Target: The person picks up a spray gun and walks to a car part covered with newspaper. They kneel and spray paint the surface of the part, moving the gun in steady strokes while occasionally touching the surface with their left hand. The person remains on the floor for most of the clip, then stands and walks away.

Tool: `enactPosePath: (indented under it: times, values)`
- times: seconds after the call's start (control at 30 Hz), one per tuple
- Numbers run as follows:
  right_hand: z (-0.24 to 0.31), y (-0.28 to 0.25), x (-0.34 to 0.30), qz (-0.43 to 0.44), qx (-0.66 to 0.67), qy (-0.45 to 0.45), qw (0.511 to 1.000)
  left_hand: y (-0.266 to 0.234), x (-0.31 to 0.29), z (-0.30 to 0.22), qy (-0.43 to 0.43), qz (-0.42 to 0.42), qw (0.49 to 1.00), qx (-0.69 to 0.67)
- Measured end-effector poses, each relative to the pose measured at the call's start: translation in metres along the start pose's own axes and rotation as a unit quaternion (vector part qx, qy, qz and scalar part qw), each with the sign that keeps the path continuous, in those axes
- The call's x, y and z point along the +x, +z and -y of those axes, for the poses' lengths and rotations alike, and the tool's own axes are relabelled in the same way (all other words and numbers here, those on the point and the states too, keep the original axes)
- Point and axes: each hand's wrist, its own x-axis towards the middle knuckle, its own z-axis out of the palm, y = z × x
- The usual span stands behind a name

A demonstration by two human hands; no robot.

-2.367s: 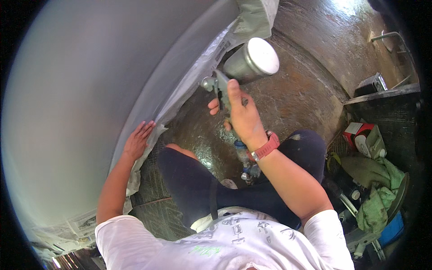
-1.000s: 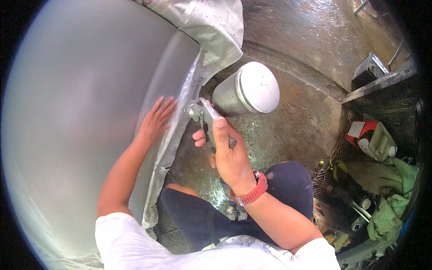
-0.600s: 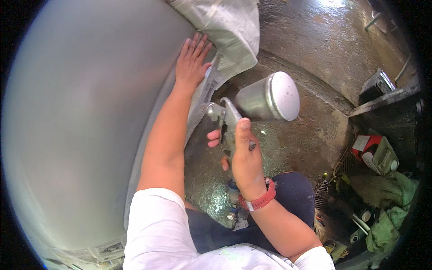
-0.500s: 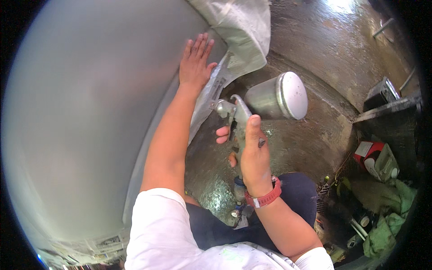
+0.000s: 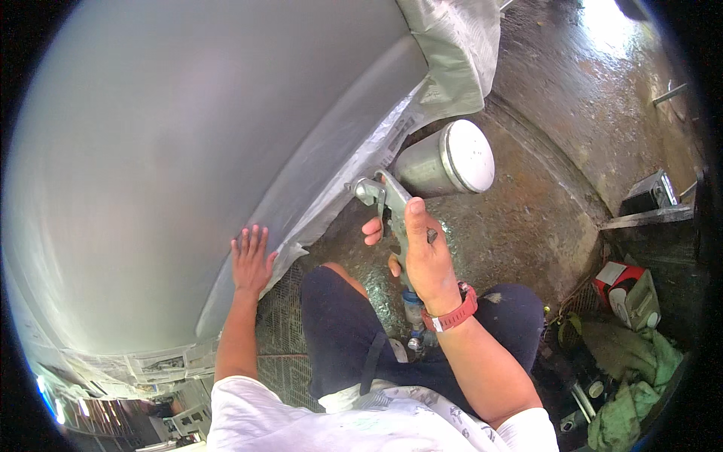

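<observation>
One big grey panel (image 5: 151, 173) is under your flat left hand (image 5: 251, 262), fingers a bit spread; you seem to be feeling its edge. Pale covering (image 5: 456, 56) runs just right of that hand. One spray gun (image 5: 397, 199) is gripped in your right hand (image 5: 431, 256), its one silver cup (image 5: 433, 164) beyond your thumb. Moving next seems to need that cup held steady. One red watch (image 5: 456, 310) sits on that wrist.

Two hands: the left hand (image 5: 252, 264) between eight and nine o'clock from the view's centre, the right hand (image 5: 431, 262) at four. One spray gun (image 5: 398, 202) near the centre, with one metal cup (image 5: 423, 167) between one and two. One red watch (image 5: 456, 310) between four and five; one green cloth (image 5: 636, 377) at four.
</observation>
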Motion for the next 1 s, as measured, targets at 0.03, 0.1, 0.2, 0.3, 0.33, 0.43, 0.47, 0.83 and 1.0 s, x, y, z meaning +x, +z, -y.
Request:
enactPosePath:
  times: [0.03,0.1,0.2,0.3,0.33,0.43,0.47,0.83,1.0]
  values:
    - [0.000,0.000,0.000,-0.005,0.015,-0.003,1.000,-0.002,0.007,-0.004,-0.007,0.036,0.999,-0.026]
    - [0.001,0.000,0.000,-0.032,0.042,0.007,0.999,-0.010,0.053,-0.021,0.013,0.035,0.997,-0.070]
    - [0.004,-0.004,0.000,-0.054,0.049,-0.007,0.997,-0.034,0.165,-0.067,0.079,-0.076,0.982,-0.151]
    - [0.008,-0.006,0.000,-0.068,0.042,-0.012,0.997,-0.072,0.274,-0.125,0.119,-0.166,0.959,-0.198]
    - [0.009,-0.005,0.001,-0.072,0.048,-0.023,0.996,-0.087,0.300,-0.142,0.111,-0.159,0.970,-0.148]
    - [0.011,-0.001,0.002,-0.072,0.036,-0.022,0.997,-0.115,0.332,-0.174,0.058,-0.125,0.987,-0.077]
    - [0.010,0.001,0.001,-0.069,0.036,-0.026,0.997,-0.117,0.326,-0.175,0.040,-0.120,0.990,-0.064]
    - [-0.004,0.010,0.001,-0.029,-0.016,-0.012,0.999,0.008,-0.075,-0.021,-0.277,0.075,0.954,-0.086]
    - [-0.005,0.010,-0.003,-0.016,-0.023,-0.017,0.999,0.041,-0.144,-0.002,-0.655,-0.044,0.653,-0.377]
